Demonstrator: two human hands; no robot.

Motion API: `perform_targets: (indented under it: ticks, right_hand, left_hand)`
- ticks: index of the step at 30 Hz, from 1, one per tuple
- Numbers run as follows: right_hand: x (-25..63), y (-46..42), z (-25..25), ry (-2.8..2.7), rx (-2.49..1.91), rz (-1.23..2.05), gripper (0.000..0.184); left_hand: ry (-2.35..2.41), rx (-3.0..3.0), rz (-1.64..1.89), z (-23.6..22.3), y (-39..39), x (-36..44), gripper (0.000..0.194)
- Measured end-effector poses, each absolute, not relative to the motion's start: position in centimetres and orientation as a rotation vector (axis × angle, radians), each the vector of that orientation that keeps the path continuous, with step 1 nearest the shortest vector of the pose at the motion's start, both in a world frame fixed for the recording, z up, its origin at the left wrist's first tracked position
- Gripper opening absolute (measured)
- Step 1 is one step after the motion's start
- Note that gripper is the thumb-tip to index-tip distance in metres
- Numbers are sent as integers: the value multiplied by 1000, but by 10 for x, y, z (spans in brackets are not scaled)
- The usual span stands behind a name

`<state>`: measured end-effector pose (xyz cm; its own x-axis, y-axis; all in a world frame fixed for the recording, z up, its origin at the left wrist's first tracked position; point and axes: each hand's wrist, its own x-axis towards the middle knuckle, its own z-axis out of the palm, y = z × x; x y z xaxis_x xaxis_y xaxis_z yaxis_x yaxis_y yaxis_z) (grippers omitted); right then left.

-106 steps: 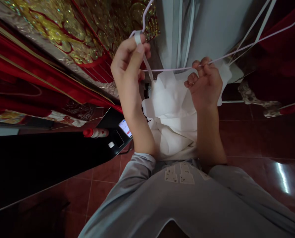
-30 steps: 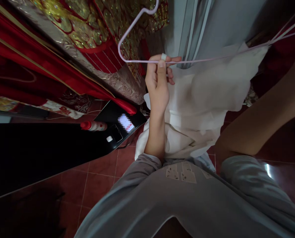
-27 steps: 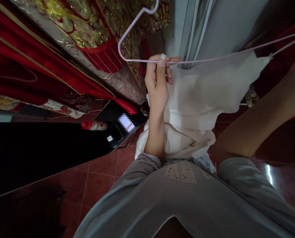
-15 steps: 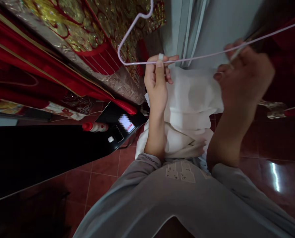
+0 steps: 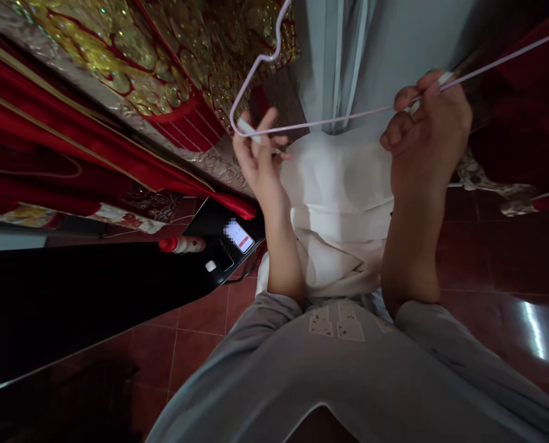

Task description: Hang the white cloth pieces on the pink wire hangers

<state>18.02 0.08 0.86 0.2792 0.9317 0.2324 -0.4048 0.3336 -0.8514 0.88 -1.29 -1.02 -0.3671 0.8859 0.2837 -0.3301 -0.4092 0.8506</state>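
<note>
A lilac clothes hanger point(image 5: 320, 122) is held with its long bottom bar running across in front of me; its right end passes out of view. My left hand point(image 5: 261, 154) is at the hanger's left corner, thumb and fingers loosely closed around the bar, some fingertips pointing outward. Farther right, my right hand point(image 5: 428, 117) pinches the same bar between thumb and fingers. A short white strip point(image 5: 245, 127) crosses the bar at the left hand, and another white strip point(image 5: 446, 78) shows at the right fingers. Pale white fabric point(image 5: 341, 166) hangs below, between my forearms.
Red and gold sequined garments point(image 5: 177, 74) hang at the left. A black tabletop point(image 5: 94, 295) bears a phone with its screen lit point(image 5: 241, 236), a white case point(image 5: 210, 266) and a red-capped bottle point(image 5: 182, 244). Dark red cloth point(image 5: 523, 123) hangs at the right, over red floor tiles point(image 5: 200, 307).
My left hand has slid left along the bar to the hanger's corner. My right hand has moved left and come to grip the bar. The hanger has dropped slightly in view.
</note>
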Motion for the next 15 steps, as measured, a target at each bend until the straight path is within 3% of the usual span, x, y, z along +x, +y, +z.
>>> perform_targets:
  ticks: [5,15]
  right_hand:
    - [185,0,10,-848,-815,1060,15]
    - [186,0,5,-879,-813,1176,24]
  left_hand:
    - [977,921,2043,-10,-8,-21,18]
    - [941,1147,1842,21,-5,-39,39]
